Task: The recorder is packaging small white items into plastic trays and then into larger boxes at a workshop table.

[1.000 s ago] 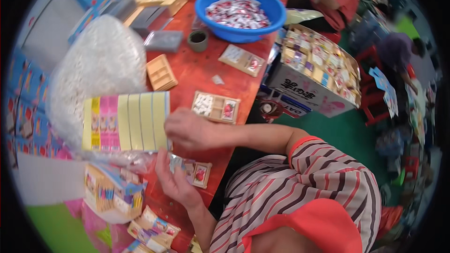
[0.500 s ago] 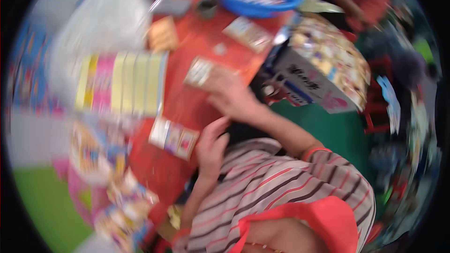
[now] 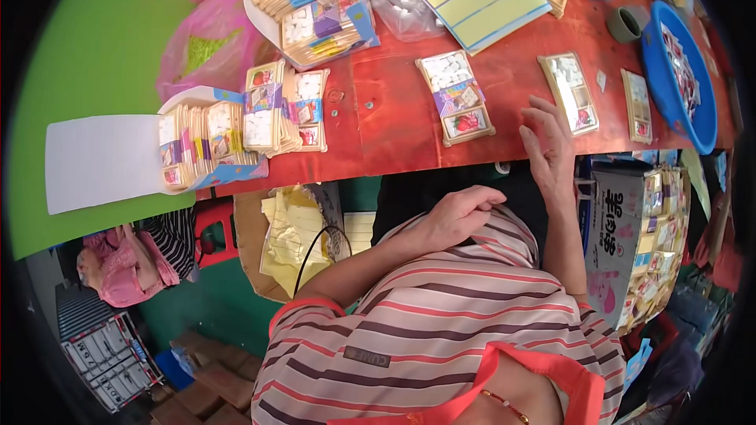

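My right hand (image 3: pixel 549 149) is raised at the table's near edge, its fingers apart and nothing seen in them. Just beyond its fingertips lies a shallow tan tray (image 3: pixel 568 92) with white pieces and a red picture at its near end. My left hand (image 3: pixel 463 218) rests by my lap, fingers loosely curled together, with no object showing. On the table beyond it is another tan tray (image 3: pixel 457 98), filled with white pieces and wrapped by a purple printed band. A third, similar tray (image 3: pixel 638 106) lies farther right, next to the blue basin (image 3: pixel 713 122).
Left on the red table (image 3: pixel 378 137) are an open carton (image 3: pixel 213 181) of banded trays and a stack of trays (image 3: pixel 264 122). Behind stand another filled box (image 3: pixel 295 15), yellow label sheets (image 3: pixel 476 0) and a dark cup (image 3: pixel 624 25). A large carton (image 3: pixel 610 244) of trays stands below right.
The view has turned and sharpened. My right hand has drawn back off the unbanded tray toward the near edge. My left hand has lowered toward my lap.
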Tool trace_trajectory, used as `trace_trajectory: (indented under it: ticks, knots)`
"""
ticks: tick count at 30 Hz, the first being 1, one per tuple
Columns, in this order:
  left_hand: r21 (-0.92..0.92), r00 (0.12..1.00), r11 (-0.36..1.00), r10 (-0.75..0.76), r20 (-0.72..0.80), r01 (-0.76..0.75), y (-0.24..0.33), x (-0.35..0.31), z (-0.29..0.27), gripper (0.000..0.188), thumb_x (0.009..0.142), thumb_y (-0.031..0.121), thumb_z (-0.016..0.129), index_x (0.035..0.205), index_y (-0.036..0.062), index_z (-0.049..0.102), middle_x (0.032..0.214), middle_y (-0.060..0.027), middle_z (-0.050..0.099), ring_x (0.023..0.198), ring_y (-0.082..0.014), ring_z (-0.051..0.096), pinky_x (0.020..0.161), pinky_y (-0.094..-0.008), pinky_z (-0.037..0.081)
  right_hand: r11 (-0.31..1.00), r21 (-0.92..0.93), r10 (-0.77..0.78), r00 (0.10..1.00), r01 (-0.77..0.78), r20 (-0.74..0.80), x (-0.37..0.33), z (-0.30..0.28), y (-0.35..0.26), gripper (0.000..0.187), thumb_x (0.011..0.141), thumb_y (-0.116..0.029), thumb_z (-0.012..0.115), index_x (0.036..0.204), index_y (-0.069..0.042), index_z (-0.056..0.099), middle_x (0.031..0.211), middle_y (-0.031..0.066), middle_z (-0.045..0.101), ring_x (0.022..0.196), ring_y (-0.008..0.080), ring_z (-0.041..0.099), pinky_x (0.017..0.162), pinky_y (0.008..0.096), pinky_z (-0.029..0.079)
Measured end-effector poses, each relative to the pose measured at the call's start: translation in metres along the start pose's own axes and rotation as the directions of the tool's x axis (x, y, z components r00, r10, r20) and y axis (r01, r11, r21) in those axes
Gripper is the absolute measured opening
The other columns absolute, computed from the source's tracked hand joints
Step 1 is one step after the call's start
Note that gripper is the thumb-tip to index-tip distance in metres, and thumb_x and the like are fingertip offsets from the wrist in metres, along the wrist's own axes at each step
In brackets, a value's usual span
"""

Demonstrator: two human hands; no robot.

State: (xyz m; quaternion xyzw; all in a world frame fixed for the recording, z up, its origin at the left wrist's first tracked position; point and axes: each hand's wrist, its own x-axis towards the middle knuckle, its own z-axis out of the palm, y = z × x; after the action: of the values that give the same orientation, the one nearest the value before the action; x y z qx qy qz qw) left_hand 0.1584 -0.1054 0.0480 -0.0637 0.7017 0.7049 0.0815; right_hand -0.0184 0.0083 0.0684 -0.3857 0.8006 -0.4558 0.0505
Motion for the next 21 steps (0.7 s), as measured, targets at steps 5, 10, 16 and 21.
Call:
trace_trajectory:
  ticks: [5, 10, 16, 21]
  knots:
    - [-0.109, 0.990, 0.993, 0.020, -0.138, -0.036, 0.029, 0.006, -0.020, 0.035, 0.090, 0.001, 0.050, 0.124, -0.0011, 0.056, 0.117, -0.0093, 0.062, 0.110, -0.0176, 0.060, 0.097, -0.0300, 0.045, 0.993, 0.103, -0.035, 0.979, 0.057, -0.202, 0.044, -0.006, 0.030, 0.031, 0.086, -0.008, 0.063, 0.116, 0.001, 0.059, 0.127, 0.0161, 0.055, 0.120, 0.0279, 0.053, 0.099, 0.0358, 0.042]
    - [-0.376, 0.909, 0.879, 0.133, -0.396, -0.292, 0.070, 0.045, -0.050, 0.032, 0.090, -0.002, 0.049, 0.122, -0.0044, 0.055, 0.117, -0.0130, 0.062, 0.110, -0.0187, 0.059, 0.097, -0.0326, 0.046, 0.985, -0.169, -0.033, 0.918, -0.038, -0.395, 0.120, -0.036, 0.086, 0.043, 0.087, -0.019, 0.065, 0.125, -0.001, 0.055, 0.128, 0.0179, 0.053, 0.120, 0.0306, 0.051, 0.101, 0.0361, 0.041]
    - [-0.479, 0.815, 0.769, 0.093, -0.573, -0.424, 0.087, 0.132, -0.097, 0.037, 0.089, 0.004, 0.053, 0.126, -0.0005, 0.049, 0.123, -0.0159, 0.057, 0.109, -0.0255, 0.059, 0.090, -0.0359, 0.048, 0.950, -0.209, 0.180, 0.954, -0.232, -0.238, 0.178, -0.040, 0.123, 0.055, 0.083, -0.034, 0.065, 0.126, -0.002, 0.053, 0.124, 0.0219, 0.055, 0.117, 0.0379, 0.052, 0.098, 0.0452, 0.043]
    - [-0.478, 0.727, 0.743, 0.016, -0.687, -0.468, 0.092, 0.169, -0.118, 0.046, 0.089, 0.009, 0.056, 0.133, 0.0004, 0.043, 0.132, -0.0135, 0.046, 0.115, -0.0214, 0.049, 0.094, -0.0341, 0.041, 0.968, -0.080, 0.228, 0.967, -0.238, -0.113, 0.206, -0.030, 0.100, 0.045, 0.083, -0.032, 0.061, 0.115, 0.000, 0.061, 0.105, 0.0220, 0.065, 0.099, 0.0383, 0.063, 0.089, 0.0469, 0.048]
